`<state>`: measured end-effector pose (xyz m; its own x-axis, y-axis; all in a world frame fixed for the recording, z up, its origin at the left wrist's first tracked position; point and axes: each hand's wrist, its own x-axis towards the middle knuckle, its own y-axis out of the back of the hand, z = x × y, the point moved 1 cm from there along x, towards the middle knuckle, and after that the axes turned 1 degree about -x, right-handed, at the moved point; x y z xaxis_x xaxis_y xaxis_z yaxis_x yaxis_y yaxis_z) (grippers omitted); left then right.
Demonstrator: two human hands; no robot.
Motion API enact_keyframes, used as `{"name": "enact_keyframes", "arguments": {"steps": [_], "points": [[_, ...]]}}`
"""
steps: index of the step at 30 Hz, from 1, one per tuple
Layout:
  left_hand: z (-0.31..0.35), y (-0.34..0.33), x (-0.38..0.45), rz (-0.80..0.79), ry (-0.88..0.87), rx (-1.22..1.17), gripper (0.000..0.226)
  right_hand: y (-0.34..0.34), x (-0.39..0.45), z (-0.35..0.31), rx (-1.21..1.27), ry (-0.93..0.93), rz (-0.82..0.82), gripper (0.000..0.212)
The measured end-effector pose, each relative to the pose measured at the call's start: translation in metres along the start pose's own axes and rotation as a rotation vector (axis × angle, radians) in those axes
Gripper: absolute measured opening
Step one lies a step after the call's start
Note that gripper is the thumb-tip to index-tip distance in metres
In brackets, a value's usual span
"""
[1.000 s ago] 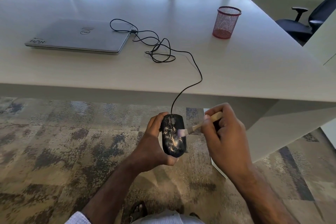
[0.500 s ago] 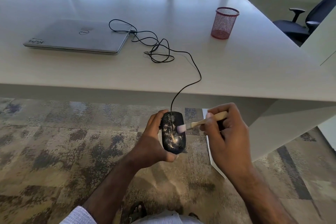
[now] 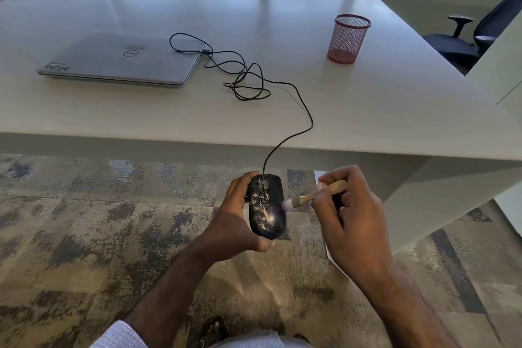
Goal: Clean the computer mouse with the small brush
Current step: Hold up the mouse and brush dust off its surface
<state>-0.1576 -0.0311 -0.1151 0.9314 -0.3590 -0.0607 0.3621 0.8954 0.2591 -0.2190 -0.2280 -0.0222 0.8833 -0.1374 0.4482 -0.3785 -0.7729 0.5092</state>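
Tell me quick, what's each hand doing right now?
Left hand: grips the dusty mouse.
Right hand: pinches the small brush, bristles on the mouse.

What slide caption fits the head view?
Left hand holds dusty mouse while right hand brushes it with small brush.

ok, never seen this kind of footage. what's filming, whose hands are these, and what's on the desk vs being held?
No machine here: a person wears a camera on the head, looking forward and down at their own two hands. The left hand grips a black mouse speckled with pale dust, held out over the carpet in front of the desk. The right hand pinches a small wooden brush, its bristles touching the mouse's right side. On the white desk lie a closed laptop, the mouse's looped cable plugged into the laptop, and a red mesh cup.
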Motion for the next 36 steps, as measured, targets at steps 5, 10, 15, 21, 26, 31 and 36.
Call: {"name": "enact_keyframes", "arguments": {"steps": [5, 10, 15, 21, 26, 31, 36], "points": [[0.003, 0.000, 0.001, 0.004, 0.004, -0.005, 0.121, -0.002, -0.001, -0.002, 0.065, -0.007, -0.028, 0.006], [0.006, 0.001, 0.002, -0.006, 0.023, -0.010, 0.122, 0.001, 0.002, 0.001, 0.042, -0.005, 0.026, 0.015], [0.007, 0.001, 0.002, 0.000, 0.039, -0.018, 0.121, -0.001, 0.001, 0.004, 0.120, -0.050, -0.070, 0.008], [0.007, 0.000, 0.002, -0.011, 0.049, -0.011, 0.122, 0.002, 0.000, 0.003, 0.117, -0.028, 0.002, 0.010], [0.007, -0.001, 0.002, -0.011, 0.048, -0.011, 0.121, -0.002, -0.003, 0.003, 0.015, 0.015, -0.123, 0.008], [0.007, -0.001, 0.003, -0.016, 0.053, -0.008, 0.122, 0.003, 0.000, -0.005, 0.098, 0.021, -0.008, 0.006], [0.007, -0.002, 0.005, -0.002, 0.041, -0.017, 0.123, -0.007, -0.008, -0.013, 0.215, 0.079, -0.071, 0.004]]}}
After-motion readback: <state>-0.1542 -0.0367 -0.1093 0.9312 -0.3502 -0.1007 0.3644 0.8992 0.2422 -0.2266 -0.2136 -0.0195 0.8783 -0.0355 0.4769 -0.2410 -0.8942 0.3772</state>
